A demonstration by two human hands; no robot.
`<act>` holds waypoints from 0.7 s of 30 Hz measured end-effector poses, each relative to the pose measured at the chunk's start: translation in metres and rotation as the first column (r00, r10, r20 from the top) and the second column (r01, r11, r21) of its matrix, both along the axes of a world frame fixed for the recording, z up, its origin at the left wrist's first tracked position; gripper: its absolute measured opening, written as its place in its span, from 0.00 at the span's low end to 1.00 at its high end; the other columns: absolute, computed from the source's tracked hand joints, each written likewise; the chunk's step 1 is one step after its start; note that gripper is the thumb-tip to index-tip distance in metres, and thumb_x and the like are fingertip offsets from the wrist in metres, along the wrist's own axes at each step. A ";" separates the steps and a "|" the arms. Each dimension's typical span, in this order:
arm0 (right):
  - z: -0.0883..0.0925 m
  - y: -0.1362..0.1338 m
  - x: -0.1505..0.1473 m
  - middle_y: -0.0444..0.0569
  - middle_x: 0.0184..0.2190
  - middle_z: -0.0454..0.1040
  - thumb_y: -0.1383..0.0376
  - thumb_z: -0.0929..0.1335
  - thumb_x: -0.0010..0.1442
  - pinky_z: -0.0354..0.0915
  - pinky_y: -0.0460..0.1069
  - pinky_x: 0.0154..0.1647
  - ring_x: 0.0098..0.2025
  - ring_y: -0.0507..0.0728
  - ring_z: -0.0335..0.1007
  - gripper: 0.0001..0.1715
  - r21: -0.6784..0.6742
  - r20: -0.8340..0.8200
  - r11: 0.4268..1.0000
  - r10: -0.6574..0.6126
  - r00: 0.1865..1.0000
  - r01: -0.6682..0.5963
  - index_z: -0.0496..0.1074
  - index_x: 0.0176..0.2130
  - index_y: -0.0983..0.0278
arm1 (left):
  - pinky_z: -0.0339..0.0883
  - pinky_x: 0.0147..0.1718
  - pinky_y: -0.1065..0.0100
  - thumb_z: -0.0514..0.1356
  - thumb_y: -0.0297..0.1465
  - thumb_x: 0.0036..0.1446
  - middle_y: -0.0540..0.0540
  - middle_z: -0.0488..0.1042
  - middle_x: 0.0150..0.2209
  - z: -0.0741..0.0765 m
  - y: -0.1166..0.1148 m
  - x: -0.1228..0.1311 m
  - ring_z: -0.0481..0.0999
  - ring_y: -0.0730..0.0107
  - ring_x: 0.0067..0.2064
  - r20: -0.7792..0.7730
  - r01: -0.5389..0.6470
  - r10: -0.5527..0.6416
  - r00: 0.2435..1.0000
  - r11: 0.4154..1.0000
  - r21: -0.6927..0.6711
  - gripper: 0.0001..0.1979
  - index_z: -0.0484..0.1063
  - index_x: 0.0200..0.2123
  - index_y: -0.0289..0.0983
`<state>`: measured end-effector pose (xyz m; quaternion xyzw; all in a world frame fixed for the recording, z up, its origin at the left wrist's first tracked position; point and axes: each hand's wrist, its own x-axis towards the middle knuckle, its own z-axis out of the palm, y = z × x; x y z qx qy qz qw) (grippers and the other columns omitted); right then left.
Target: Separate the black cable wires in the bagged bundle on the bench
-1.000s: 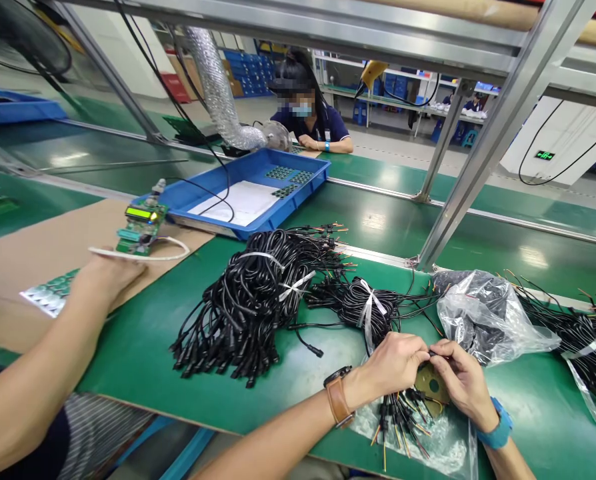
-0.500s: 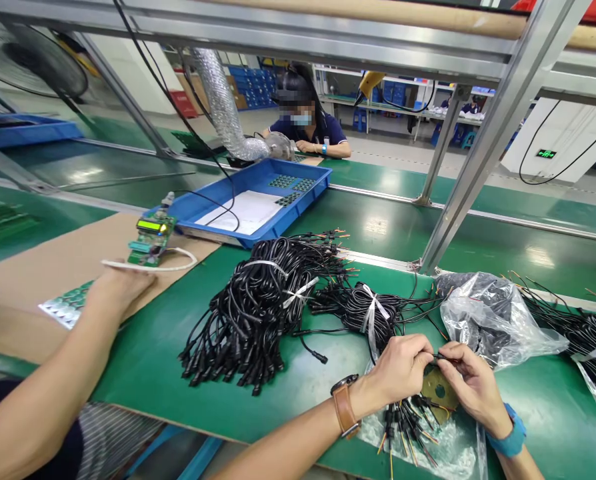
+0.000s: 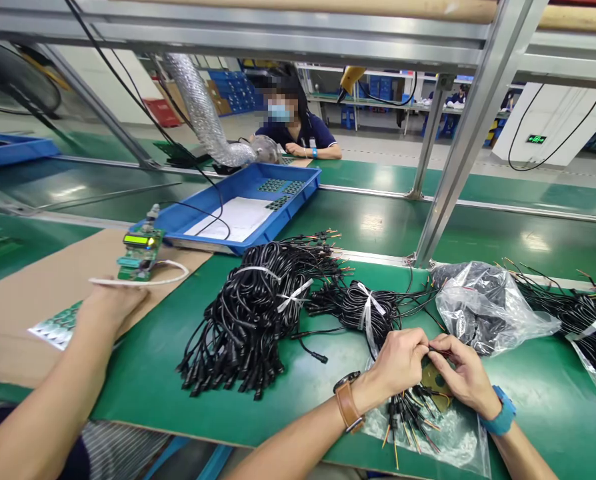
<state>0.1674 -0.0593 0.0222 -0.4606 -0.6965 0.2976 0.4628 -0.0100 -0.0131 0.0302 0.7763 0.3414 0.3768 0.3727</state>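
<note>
My left hand [image 3: 403, 357], with a brown-strapped watch at its wrist, pinches one end of a thin black cable [image 3: 432, 349]. The other end sits between the thumb and fingers of my right hand [image 3: 461, 373], which wears a blue wristband. Fingers cover most of this cable. Just below both hands is a brownish plate with a round hole [image 3: 435, 385]. Short black leads [image 3: 411, 413] with bare coloured wire ends lie beneath my left hand on a clear plastic bag [image 3: 458, 440].
Bundled black cables [image 3: 248, 307] and a tied coil [image 3: 371, 307] lie ahead. A plastic bag of dark parts [image 3: 478, 307] is at right. Left, a co-worker's hand [image 3: 111, 307] is by a circuit board with a lit display [image 3: 141, 250]. Behind are a blue tray [image 3: 293, 210] and metal post [image 3: 471, 140].
The view has shifted slightly, moving the scene mostly left. My two hands stay together at the thin cable, with little change in their grip.
</note>
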 end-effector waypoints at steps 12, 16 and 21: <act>0.007 0.001 0.002 0.51 0.36 0.76 0.62 0.69 0.67 0.74 0.47 0.38 0.37 0.55 0.75 0.05 0.022 0.019 0.996 -0.092 0.996 0.092 0.72 0.40 0.61 | 0.60 0.33 0.69 0.55 0.24 0.60 0.49 0.73 0.30 0.013 0.005 -0.006 0.71 0.69 0.31 -0.023 0.048 -0.050 0.999 0.998 -0.051 0.04 0.67 0.33 0.37; 0.005 -0.001 0.003 0.51 0.35 0.77 0.61 0.69 0.67 0.74 0.47 0.36 0.36 0.55 0.75 0.06 0.006 0.028 0.998 -0.067 0.997 0.067 0.72 0.38 0.62 | 0.57 0.30 0.69 0.55 0.22 0.57 0.50 0.71 0.27 0.008 0.004 -0.006 0.70 0.69 0.30 -0.044 0.065 -0.066 0.997 0.997 -0.039 0.06 0.65 0.30 0.38; 0.005 -0.001 0.002 0.51 0.34 0.78 0.61 0.69 0.67 0.74 0.47 0.38 0.36 0.55 0.77 0.07 0.011 0.032 0.999 -0.036 0.999 0.036 0.73 0.37 0.62 | 0.56 0.29 0.70 0.56 0.20 0.56 0.51 0.70 0.26 0.006 0.002 -0.006 0.69 0.70 0.28 -0.053 0.057 -0.060 0.997 0.997 -0.045 0.08 0.64 0.29 0.38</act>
